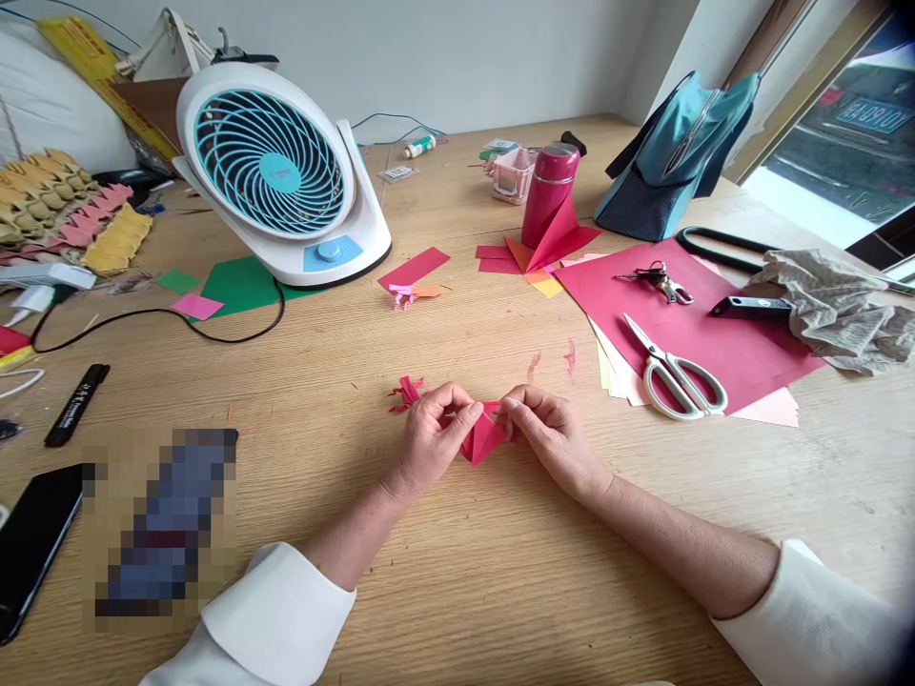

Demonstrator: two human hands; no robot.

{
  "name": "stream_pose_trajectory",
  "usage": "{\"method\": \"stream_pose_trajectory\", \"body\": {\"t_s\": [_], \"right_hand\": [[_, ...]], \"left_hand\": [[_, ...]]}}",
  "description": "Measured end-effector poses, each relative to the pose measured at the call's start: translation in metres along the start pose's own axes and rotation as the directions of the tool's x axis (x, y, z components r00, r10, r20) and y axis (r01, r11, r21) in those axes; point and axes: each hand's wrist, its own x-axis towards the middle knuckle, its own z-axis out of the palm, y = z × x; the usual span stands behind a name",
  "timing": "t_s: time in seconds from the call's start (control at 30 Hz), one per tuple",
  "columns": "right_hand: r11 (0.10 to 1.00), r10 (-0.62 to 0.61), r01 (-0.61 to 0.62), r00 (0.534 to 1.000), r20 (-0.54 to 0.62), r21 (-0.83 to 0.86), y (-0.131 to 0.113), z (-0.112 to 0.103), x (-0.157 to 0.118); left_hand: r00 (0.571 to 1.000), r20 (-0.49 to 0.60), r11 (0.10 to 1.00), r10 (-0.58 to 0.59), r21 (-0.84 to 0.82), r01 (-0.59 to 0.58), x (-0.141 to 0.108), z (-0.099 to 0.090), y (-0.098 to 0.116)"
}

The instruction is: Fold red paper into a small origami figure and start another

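Between my two hands is a small piece of folded red paper [477, 440], its point facing me and creases running down its middle. My left hand [439, 433] pinches its left side between thumb and fingers. On the right edge my right hand [541, 431] has a similar pinch, fingertips partly hidden behind the paper. Just beyond my left fingers lies a small folded red paper figure [407, 393]. Farther back rests a pink and orange folded paper figure [404, 296], close to a red paper strip [421, 268].
White-handled scissors [682, 381] and keys [658, 279] lie on a large red sheet [758, 357] at right. A white fan [278, 176] stands at back left. Behind are a pink flask [550, 195] and blue bag [676, 157]. A black marker [77, 405] and phone [39, 538] lie left.
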Motion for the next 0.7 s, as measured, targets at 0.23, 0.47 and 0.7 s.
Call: {"method": "stream_pose_trajectory", "body": {"t_s": [0.23, 0.47, 0.7], "right_hand": [[0.997, -0.023, 0.027, 0.998, 0.061, -0.068, 0.0015, 0.0018, -0.001], [0.999, -0.02, 0.021, 1.0, 0.008, -0.031, 0.0082, 0.0031, 0.0011], [1.0, -0.019, 0.019, 1.0, -0.021, -0.011, 0.0074, 0.0029, 0.0015]], "left_hand": [[0.996, -0.03, 0.986, -0.087, -0.145, 0.082, -0.0009, -0.0003, -0.0053], [0.991, 0.016, 0.974, -0.135, -0.18, 0.136, 0.0005, 0.0014, -0.0058], [0.991, 0.014, 0.991, -0.137, -0.011, 0.137, -0.0003, 0.0021, -0.002]]}}
